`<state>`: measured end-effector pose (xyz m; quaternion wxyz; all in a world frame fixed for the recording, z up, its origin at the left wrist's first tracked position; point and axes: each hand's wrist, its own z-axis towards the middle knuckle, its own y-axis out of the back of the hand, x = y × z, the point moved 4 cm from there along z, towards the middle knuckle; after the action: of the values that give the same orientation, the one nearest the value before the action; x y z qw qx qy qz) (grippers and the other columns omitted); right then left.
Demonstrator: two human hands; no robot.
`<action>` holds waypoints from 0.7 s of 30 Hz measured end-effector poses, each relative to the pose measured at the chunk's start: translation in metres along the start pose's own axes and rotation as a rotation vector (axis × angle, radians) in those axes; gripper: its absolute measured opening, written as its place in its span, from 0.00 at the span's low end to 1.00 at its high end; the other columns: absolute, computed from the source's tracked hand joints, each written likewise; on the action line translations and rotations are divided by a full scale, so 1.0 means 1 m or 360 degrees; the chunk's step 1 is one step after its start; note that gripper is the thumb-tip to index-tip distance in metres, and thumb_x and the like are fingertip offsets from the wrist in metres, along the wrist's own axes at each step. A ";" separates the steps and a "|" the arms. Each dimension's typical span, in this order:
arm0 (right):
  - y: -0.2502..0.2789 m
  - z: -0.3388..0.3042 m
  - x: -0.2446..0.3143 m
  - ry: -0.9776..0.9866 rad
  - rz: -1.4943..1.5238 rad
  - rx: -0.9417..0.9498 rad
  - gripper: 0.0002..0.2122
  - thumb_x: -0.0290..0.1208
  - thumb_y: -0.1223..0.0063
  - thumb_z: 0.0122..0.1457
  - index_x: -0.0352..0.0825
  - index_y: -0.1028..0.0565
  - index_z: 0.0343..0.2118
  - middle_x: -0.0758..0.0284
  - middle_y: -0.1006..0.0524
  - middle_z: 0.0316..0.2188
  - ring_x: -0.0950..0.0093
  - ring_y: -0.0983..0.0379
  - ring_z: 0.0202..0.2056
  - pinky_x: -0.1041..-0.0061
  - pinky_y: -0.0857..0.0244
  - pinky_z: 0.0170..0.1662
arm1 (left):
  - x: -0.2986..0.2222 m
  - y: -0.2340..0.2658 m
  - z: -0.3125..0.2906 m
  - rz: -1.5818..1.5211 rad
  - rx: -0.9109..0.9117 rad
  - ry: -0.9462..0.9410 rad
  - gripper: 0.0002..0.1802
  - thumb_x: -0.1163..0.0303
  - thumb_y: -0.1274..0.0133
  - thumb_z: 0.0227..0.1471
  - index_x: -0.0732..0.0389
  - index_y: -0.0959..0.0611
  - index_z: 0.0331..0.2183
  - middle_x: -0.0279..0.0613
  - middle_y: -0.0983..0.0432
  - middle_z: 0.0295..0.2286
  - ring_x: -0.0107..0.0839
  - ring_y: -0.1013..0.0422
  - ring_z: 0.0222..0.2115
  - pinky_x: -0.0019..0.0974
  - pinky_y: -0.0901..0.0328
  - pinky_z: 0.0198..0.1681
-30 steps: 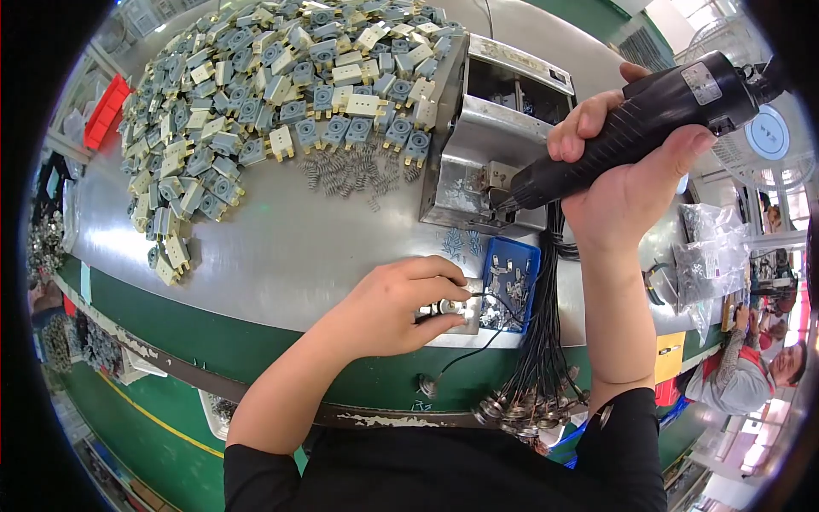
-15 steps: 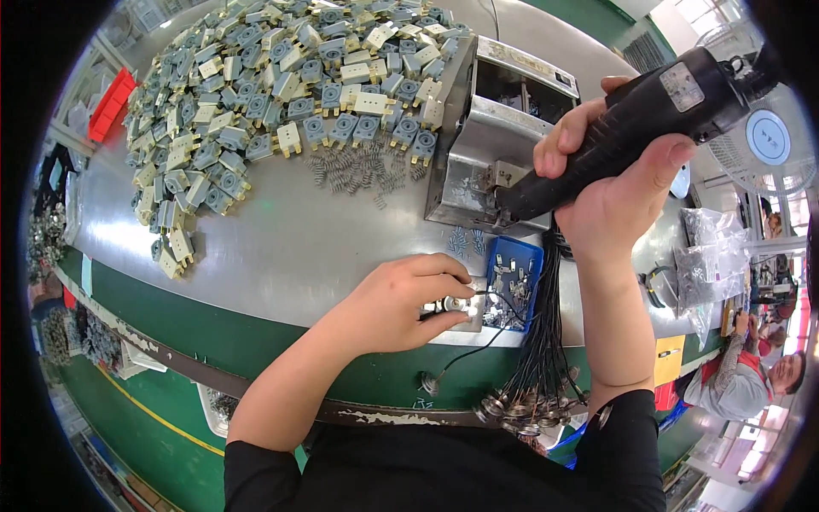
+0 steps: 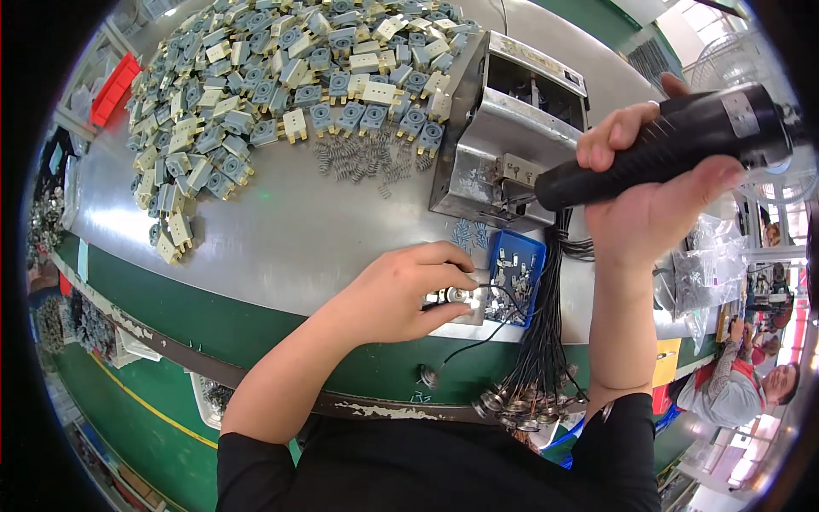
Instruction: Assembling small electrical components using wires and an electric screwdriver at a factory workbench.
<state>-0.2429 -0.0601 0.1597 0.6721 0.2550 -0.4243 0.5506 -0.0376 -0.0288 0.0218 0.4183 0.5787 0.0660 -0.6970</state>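
My right hand (image 3: 640, 218) is wrapped around a black electric screwdriver (image 3: 670, 154), held almost level with its nose pointing left. That nose is close to the front outlet of a metal screw feeder (image 3: 490, 141); whether they touch I cannot tell, and the bit is hard to make out. Lower down, my left hand (image 3: 401, 290) pinches a small metal part (image 3: 456, 295) between thumb and fingers, over a small metal plate (image 3: 480, 309) at the table's near edge. A black cable runs from beside this part toward a round metal piece (image 3: 429, 375). My fingers partly cover the part.
A blue tray (image 3: 518, 236) of small metal pieces stands right of my left hand, with loose screws (image 3: 467, 233) behind it. Black cables (image 3: 546, 350) hang over the front edge. Grey-and-cream switch-like blocks (image 3: 281, 77) and springs (image 3: 363, 154) cover the far left. A co-worker (image 3: 725, 392) sits far right.
The screwdriver has moved right and tipped closer to level, its nose shifting away from the feeder's front. My left hand stays at the small part.
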 end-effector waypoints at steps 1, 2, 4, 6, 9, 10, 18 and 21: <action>-0.001 0.000 -0.001 -0.0012 -0.0047 -0.0052 0.50 0.80 0.58 0.54 0.33 0.36 0.60 0.66 0.30 0.25 0.72 0.33 0.24 0.69 0.37 0.29 | 0.000 -0.001 -0.001 -0.0006 0.0003 0.0007 0.15 0.73 0.31 0.47 0.61 0.13 0.40 0.46 0.19 0.44 0.46 0.21 0.42 0.43 0.25 0.45; -0.001 0.001 -0.003 -0.0037 -0.0055 -0.0043 0.50 0.81 0.60 0.53 0.33 0.36 0.60 0.66 0.30 0.25 0.72 0.34 0.23 0.69 0.37 0.29 | 0.001 -0.001 -0.001 -0.0014 0.0004 0.0013 0.15 0.73 0.31 0.47 0.61 0.13 0.40 0.46 0.19 0.44 0.46 0.21 0.42 0.43 0.25 0.46; -0.003 0.000 -0.003 -0.0052 -0.0071 -0.0047 0.50 0.81 0.60 0.53 0.33 0.35 0.60 0.66 0.30 0.25 0.72 0.34 0.23 0.70 0.37 0.29 | 0.000 0.000 0.001 -0.0023 0.0007 0.0006 0.15 0.73 0.31 0.47 0.61 0.13 0.40 0.46 0.19 0.44 0.46 0.21 0.43 0.43 0.25 0.46; -0.004 -0.001 -0.005 -0.0072 -0.0083 -0.0050 0.50 0.81 0.60 0.53 0.32 0.35 0.59 0.66 0.30 0.24 0.72 0.34 0.23 0.70 0.37 0.29 | 0.000 0.000 0.001 -0.0032 0.0009 0.0005 0.15 0.73 0.31 0.47 0.61 0.13 0.40 0.46 0.19 0.44 0.46 0.21 0.43 0.43 0.25 0.46; -0.006 -0.001 -0.006 -0.0074 -0.0073 -0.0034 0.51 0.82 0.60 0.52 0.32 0.35 0.59 0.66 0.30 0.24 0.72 0.34 0.22 0.70 0.37 0.29 | 0.000 0.000 0.001 -0.0025 0.0010 -0.0003 0.15 0.73 0.31 0.47 0.61 0.13 0.40 0.46 0.19 0.44 0.46 0.21 0.43 0.43 0.25 0.46; -0.007 -0.002 -0.007 -0.0060 -0.0109 -0.0020 0.51 0.82 0.60 0.52 0.32 0.35 0.59 0.66 0.30 0.24 0.72 0.34 0.22 0.70 0.37 0.29 | -0.001 0.001 0.001 -0.0019 0.0011 -0.0004 0.15 0.73 0.31 0.47 0.61 0.13 0.40 0.46 0.19 0.44 0.46 0.21 0.43 0.43 0.25 0.46; -0.006 -0.002 -0.011 -0.0058 -0.0053 0.0047 0.51 0.82 0.59 0.52 0.32 0.36 0.59 0.66 0.29 0.24 0.72 0.33 0.22 0.69 0.37 0.29 | 0.000 0.000 0.001 -0.0032 0.0008 0.0003 0.15 0.74 0.31 0.47 0.61 0.14 0.40 0.46 0.19 0.44 0.45 0.20 0.42 0.42 0.25 0.45; -0.005 -0.002 -0.011 -0.0054 -0.0065 0.0052 0.50 0.81 0.59 0.52 0.32 0.36 0.58 0.65 0.29 0.24 0.71 0.33 0.22 0.69 0.36 0.29 | 0.000 -0.001 0.001 -0.0037 0.0012 0.0011 0.15 0.74 0.31 0.47 0.61 0.14 0.39 0.46 0.19 0.44 0.45 0.20 0.42 0.42 0.25 0.45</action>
<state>-0.2377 -0.0660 0.1502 0.6717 0.2838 -0.4212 0.5392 -0.0389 -0.0294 0.0217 0.4079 0.5819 0.0716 -0.6999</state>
